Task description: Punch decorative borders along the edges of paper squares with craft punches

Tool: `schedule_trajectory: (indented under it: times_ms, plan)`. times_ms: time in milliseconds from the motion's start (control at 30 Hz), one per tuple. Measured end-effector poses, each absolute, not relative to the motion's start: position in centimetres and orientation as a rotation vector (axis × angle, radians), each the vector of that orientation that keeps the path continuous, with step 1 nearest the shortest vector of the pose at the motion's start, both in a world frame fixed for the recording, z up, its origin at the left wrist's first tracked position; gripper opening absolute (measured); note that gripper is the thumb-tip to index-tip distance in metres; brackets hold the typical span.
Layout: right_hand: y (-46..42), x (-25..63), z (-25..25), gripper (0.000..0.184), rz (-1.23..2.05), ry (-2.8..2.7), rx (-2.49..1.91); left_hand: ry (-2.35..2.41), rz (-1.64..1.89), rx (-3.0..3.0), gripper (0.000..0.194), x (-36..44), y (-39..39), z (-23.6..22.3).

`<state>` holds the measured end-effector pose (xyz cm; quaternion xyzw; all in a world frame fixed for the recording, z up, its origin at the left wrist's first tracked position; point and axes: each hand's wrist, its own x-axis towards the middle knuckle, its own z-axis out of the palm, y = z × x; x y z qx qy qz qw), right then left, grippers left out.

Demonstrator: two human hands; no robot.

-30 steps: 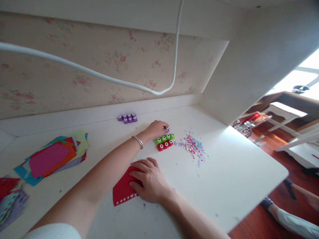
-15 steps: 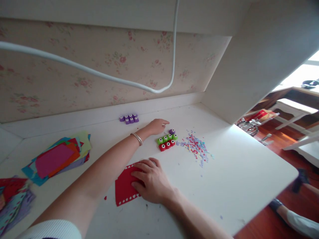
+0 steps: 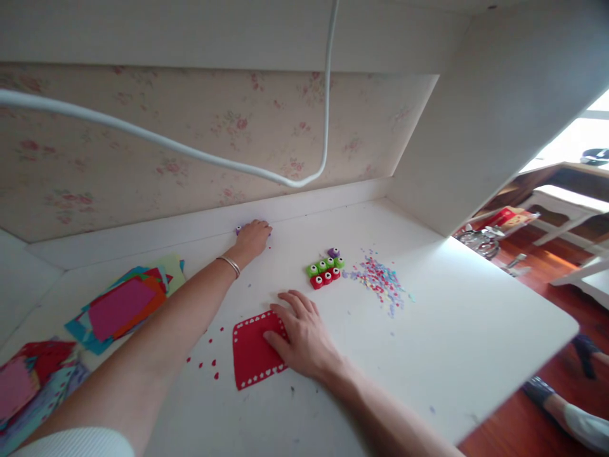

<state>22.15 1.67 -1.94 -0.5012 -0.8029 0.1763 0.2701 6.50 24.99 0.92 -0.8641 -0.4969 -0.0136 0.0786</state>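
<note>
My left hand [image 3: 254, 238], with a silver bangle at the wrist, is at the back of the desk with its fingers curled over the purple craft punches [image 3: 238, 230]; most of them are hidden beneath it. Flat on the right part of a red paper sheet [image 3: 254, 352] lies my right hand [image 3: 302, 333], fingers apart. Small cut-out shapes line the sheet's top and bottom edges. Beyond that hand stand green craft punches [image 3: 321, 264], a row of red craft punches [image 3: 328, 277] and one purple craft punch [image 3: 334, 252].
Multicoloured confetti [image 3: 380, 279] is scattered to the right of the punches. A stack of coloured paper [image 3: 121, 308] lies at left, with punched sheets [image 3: 42, 381] nearer me. Red paper bits [image 3: 214, 363] dot the desk. A white cable [image 3: 200, 154] hangs in front of the floral wall.
My left hand has moved left, from beside the green punches to the purple ones at the back. My right hand stays on the red paper; its fingers have shifted slightly, showing more of the sheet.
</note>
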Motion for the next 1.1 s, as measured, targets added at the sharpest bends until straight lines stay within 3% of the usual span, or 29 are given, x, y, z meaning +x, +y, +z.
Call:
schedule_trajectory:
  times_ms: [133, 367, 567, 833, 1100]
  plan:
    - [1.9, 22.1, -2.6, 0.055, 0.463, -2.153, -1.431, -1.453, 0.0, -2.595, 0.031, 6.4, 24.8, 1.5]
    - [2.3, 22.2, -3.5, 0.031, 0.481, -2.072, -1.338, -1.438, -0.102, -2.635, 0.021, 6.5, 22.2, 3.5]
    - [2.7, 22.3, -3.5, 0.014, 0.549, -1.957, -1.287, -1.509, -0.223, -2.687, 0.023, 2.8, 13.8, 3.8]
    - [2.3, 22.4, -3.4, 0.039, 0.607, -1.865, -1.369, -1.699, -0.496, -2.579, 0.024, -2.0, 0.3, 0.1]
    - [2.5, 22.2, -3.8, 0.032, 0.595, -1.988, -1.204, -1.757, -0.682, -2.578, 0.024, -2.0, -2.6, -1.9]
